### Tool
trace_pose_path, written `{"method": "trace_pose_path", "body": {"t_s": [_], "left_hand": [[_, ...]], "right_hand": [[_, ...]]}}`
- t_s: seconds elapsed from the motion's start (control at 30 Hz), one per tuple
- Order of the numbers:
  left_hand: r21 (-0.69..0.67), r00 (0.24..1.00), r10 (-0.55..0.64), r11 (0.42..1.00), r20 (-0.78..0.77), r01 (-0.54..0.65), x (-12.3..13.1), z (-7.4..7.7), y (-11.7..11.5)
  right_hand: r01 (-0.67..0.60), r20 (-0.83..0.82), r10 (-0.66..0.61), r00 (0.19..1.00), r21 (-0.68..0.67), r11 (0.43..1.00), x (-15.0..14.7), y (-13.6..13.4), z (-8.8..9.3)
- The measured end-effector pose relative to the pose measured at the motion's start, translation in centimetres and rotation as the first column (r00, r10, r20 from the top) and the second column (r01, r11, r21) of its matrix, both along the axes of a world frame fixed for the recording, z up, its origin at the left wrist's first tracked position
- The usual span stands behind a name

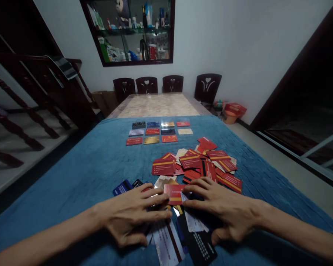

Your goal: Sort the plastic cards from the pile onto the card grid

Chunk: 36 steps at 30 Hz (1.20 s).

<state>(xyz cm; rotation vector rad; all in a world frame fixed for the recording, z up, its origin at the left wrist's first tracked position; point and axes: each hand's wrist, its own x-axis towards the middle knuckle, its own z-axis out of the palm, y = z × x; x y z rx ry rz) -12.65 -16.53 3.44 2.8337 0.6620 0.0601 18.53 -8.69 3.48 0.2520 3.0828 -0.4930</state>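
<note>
Both hands rest palm down on loose cards near the front of the table. My left hand (133, 214) has its fingers spread over the left part of the pile, beside a blue card (122, 187). Fingers apart, my right hand (216, 208) lies on the right part, its fingertips touching a red card (173, 194). Between and below the hands are a white card with a dark stripe (168, 242) and a black card (198, 245). Behind the right hand, many red cards (191, 161) overlap in a loose heap. Cards under the palms are hidden.
Farther back, several cards (152, 132) lie in three rows on the blue cloth (80, 166). The bare tabletop (161, 104) shows beyond it, with dark chairs (146, 85) behind. A red bag (234, 109) sits on an orange bin at the right.
</note>
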Motion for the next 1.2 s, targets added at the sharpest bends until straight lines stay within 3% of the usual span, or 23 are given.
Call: {"method": "trace_pose_path", "body": {"t_s": [0.2,0.4,0.57,0.73,0.93,1.13,1.2], "left_hand": [[0.055,1.000,-0.015,0.998,-0.007,0.016,1.2,0.6,0.2],[0.097,0.999,-0.049,0.994,-0.005,0.049,1.3,1.2,-1.7],[0.067,0.998,-0.044,0.997,-0.052,0.048,1.5,0.5,-2.6],[0.098,0.997,-0.078,0.992,-0.027,0.080,2.5,0.1,-2.0],[0.079,0.990,-0.045,0.995,-0.136,0.056,2.4,0.0,-0.6],[0.294,0.994,0.085,0.954,-0.063,-0.063,1.3,-0.4,0.5],[0.342,0.992,0.102,0.937,-0.080,-0.069,1.3,-0.6,0.3]], "right_hand": [[-0.001,-0.011,0.001,1.000,0.053,0.999,-0.2,0.6,-1.5],[0.003,-0.014,-0.002,1.000,0.064,0.998,0.5,-0.4,-0.8],[-0.042,-0.007,0.043,0.999,0.139,0.989,0.7,-1.6,-0.8],[-0.077,-0.038,0.086,0.996,0.202,0.976,0.1,-1.1,-1.8],[-0.064,-0.086,0.097,0.992,0.325,0.944,-1.0,0.9,-3.3],[0.109,-0.124,-0.069,0.990,0.357,0.927,-0.4,2.2,-3.6],[0.097,-0.122,-0.060,0.991,0.325,0.941,0.3,2.0,-3.3]]}}
